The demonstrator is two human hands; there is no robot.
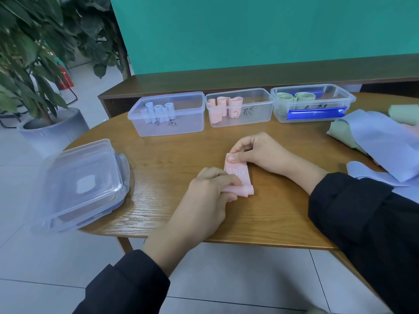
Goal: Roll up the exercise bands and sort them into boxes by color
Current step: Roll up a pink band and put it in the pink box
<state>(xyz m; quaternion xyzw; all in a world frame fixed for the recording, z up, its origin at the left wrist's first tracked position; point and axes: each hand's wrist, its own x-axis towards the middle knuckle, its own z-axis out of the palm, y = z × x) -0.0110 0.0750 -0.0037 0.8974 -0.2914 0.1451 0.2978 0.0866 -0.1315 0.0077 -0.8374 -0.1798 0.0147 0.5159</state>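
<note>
A pink exercise band (240, 177), partly rolled, lies on the wooden table (172, 155) between my hands. My left hand (204, 196) pinches its near end and my right hand (256, 152) pinches its far end. At the back stand three clear boxes in a row: the left box (167, 125) holds rolled blue bands, the middle box (256, 118) holds rolled pink bands, and the right box (337, 100) holds rolled green bands. Loose blue bands (381, 141) and green bands (340, 134) are piled at the table's right.
A stack of clear lids (79, 184) sits on the table's left edge. A potted plant (38, 123) stands on the floor to the left. A low wooden bench (181, 85) and a teal wall are behind the boxes.
</note>
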